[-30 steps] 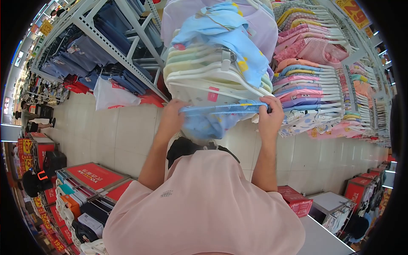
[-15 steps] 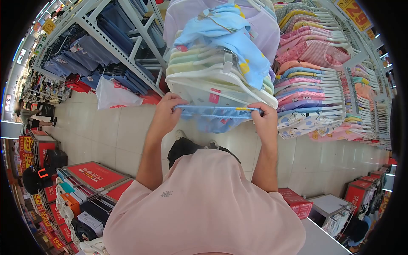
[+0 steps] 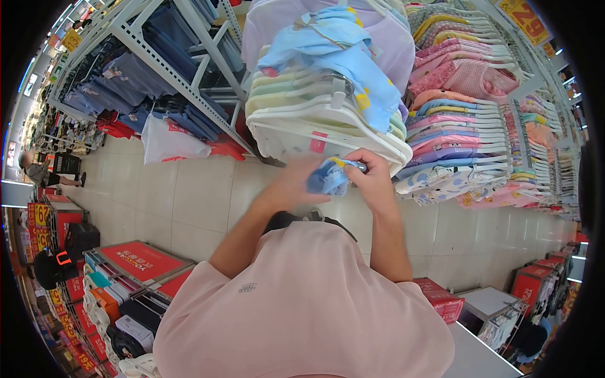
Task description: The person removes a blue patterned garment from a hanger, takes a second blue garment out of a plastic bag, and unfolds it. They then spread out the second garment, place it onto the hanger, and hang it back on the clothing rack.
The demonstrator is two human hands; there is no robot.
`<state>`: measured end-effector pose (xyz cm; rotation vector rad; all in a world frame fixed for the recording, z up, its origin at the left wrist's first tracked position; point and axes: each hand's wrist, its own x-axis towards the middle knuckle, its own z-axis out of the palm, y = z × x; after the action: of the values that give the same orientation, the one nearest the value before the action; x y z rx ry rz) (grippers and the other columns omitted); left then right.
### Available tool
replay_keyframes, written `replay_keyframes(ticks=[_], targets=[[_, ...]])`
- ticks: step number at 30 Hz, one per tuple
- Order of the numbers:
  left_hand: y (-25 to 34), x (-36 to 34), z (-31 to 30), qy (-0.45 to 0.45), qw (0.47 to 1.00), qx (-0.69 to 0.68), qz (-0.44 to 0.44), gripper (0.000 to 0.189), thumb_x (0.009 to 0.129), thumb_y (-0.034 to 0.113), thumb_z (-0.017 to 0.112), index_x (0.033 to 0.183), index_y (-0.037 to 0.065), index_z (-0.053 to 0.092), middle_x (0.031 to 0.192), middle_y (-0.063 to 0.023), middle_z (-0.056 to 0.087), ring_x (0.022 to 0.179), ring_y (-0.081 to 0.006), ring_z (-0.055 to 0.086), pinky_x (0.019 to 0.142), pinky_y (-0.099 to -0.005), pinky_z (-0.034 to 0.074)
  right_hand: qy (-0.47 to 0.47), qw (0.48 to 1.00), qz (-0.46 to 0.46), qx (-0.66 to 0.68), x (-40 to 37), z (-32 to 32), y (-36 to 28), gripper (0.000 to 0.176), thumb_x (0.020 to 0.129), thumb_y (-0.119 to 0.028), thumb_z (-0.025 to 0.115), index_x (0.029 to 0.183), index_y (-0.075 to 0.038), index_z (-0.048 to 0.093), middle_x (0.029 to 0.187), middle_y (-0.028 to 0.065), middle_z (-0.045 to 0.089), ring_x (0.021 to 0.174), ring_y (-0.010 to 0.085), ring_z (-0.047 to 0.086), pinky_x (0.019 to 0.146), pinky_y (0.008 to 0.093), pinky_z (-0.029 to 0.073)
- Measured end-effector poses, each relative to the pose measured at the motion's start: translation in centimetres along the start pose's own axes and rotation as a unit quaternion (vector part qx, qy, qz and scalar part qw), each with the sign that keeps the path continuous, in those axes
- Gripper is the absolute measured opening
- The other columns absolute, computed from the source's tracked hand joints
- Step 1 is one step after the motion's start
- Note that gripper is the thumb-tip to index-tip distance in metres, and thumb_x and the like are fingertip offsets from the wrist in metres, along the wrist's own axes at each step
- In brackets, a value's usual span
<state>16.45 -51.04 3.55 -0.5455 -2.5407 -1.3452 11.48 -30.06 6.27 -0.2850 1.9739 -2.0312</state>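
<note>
A pair of light blue elastic-waist pants [image 3: 330, 179] with a yellow patch is bunched up between my hands, in front of my chest. My right hand [image 3: 373, 176] pinches its right end, where a small dark piece pokes out by the fingers. My left hand [image 3: 295, 184] is at the left side of the cloth, smeared by motion, so its grip does not show. Just beyond, a matching light blue top [image 3: 337, 47] with yellow spots lies draped over the hangers. The white hanger [image 3: 328, 113] at the front carries a pale garment with a pink tag [image 3: 317, 142].
Small pink, blue and patterned clothes [image 3: 460, 135] hang on a rack to the right. At left stands a white metal rack [image 3: 167, 63] with blue garments, a white bag [image 3: 173, 140] hanging below. Red-topped display boxes [image 3: 142, 259] are at lower left. A person [image 3: 39, 171] is far left.
The waistband was stretched wide between both hands; now the pants are gathered into a bunch. My hands have come together, the left moving right and down, the right moving left.
</note>
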Motion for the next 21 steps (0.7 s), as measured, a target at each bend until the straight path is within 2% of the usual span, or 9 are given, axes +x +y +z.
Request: replay_keyframes(ticks=[3,6,9,11,12,15,17,20,21], targets=[[-2.4,-0.3,2.1,-0.123,0.986,-0.009,-0.111,0.036,0.087,0.02,0.071,0.118,0.002,0.067,0.103,-0.0205,0.07,0.099,-0.0358,0.066,0.086,-0.0448,0.05,0.018,1.0,-0.003,-0.013,0.1,0.4,-0.8,0.015,0.085,-0.003,0.068,0.099,0.001,0.071,0.086,0.0,0.067,0.075,0.0063,0.059,0.066,0.0235,0.049],[-1.6,-0.6,1.0,-0.107,0.967,-0.093,-0.212,0.031,0.087,0.011,0.066,0.117,0.0,0.066,0.101,-0.023,0.069,0.096,-0.0419,0.064,0.086,-0.0437,0.051,0.057,0.994,-0.022,-0.088,0.1,-1.0,-0.5,0.018,0.085,-0.006,0.071,0.102,0.0,0.072,0.084,-0.0002,0.066,0.071,0.006,0.056,0.064,0.0242,0.047],[-1.4,-0.9,-0.4,-0.069,0.986,-0.036,-0.146,0.029,0.089,0.008,0.064,0.117,0.001,0.067,0.101,-0.0233,0.07,0.09,-0.0423,0.066,0.081,-0.0425,0.053,0.06,0.988,-0.014,-0.141,0.0,-2.3,0.2,0.023,0.084,-0.008,0.073,0.105,0.0,0.072,0.083,-0.0001,0.065,0.068,0.0067,0.052,0.063,0.0253,0.045],[-1.3,-0.9,-0.7,-0.059,0.985,-0.028,-0.157,0.028,0.089,0.01,0.066,0.115,0.002,0.069,0.1,-0.0229,0.07,0.09,-0.0418,0.066,0.08,-0.0419,0.053,0.044,0.986,0.003,-0.161,-0.3,-2.5,0.4,0.026,0.082,-0.009,0.074,0.107,-0.001,0.072,0.085,0.0007,0.064,0.069,0.0087,0.051,0.063,0.027,0.045],[-1.3,-0.9,-0.9,-0.054,0.985,-0.023,-0.162,0.027,0.089,0.011,0.067,0.115,0.003,0.07,0.1,-0.0227,0.071,0.09,-0.0416,0.067,0.08,-0.0417,0.053,0.027,0.982,-0.021,-0.185,-0.5,-2.5,0.4,0.028,0.081,-0.009,0.075,0.108,-0.002,0.072,0.084,0.0017,0.063,0.071,0.0108,0.053,0.065,0.028,0.045],[-0.8,-0.9,-1.8,-0.058,0.981,-0.029,-0.183,0.03,0.089,0.009,0.07,0.118,0.001,0.07,0.099,-0.0199,0.073,0.085,-0.0314,0.07,0.081,-0.0369,0.053,-0.025,0.967,-0.091,-0.237,-0.8,-2.4,0.0,0.032,0.078,-0.008,0.076,0.11,-0.003,0.072,0.085,0.0043,0.06,0.075,0.0158,0.056,0.069,0.0297,0.046],[-0.9,-1.1,-2.2,-0.064,0.977,-0.034,-0.198,0.03,0.088,0.01,0.071,0.117,0.001,0.07,0.099,-0.0195,0.073,0.084,-0.0307,0.07,0.08,-0.0366,0.053,-0.061,0.957,-0.135,-0.25,-0.8,-2.2,-0.2,0.034,0.076,-0.004,0.075,0.109,-0.004,0.072,0.087,0.0055,0.059,0.079,0.0175,0.056,0.071,0.0286,0.045],[-0.7,-1.3,-2.7,-0.101,0.97,-0.022,-0.22,0.028,0.087,0.012,0.072,0.113,0.001,0.071,0.095,-0.019,0.073,0.08,-0.03,0.069,0.076,-0.037,0.053,-0.124,0.943,-0.077,-0.299,-0.6,-3.0,0.8,0.03,0.077,-0.003,0.071,0.107,-0.002,0.072,0.088,0.0095,0.06,0.08,0.0227,0.059,0.072,0.0318,0.047],[-0.6,-1.3,-2.8,-0.117,0.967,-0.014,-0.226,0.028,0.087,0.013,0.073,0.112,0.001,0.072,0.094,-0.0188,0.072,0.079,-0.0299,0.068,0.075,-0.0372,0.053,-0.118,0.946,-0.068,-0.296,-0.6,-3.0,0.7,0.028,0.077,-0.002,0.069,0.106,-0.002,0.072,0.088,0.0102,0.061,0.081,0.0232,0.059,0.072,0.0325,0.047]])
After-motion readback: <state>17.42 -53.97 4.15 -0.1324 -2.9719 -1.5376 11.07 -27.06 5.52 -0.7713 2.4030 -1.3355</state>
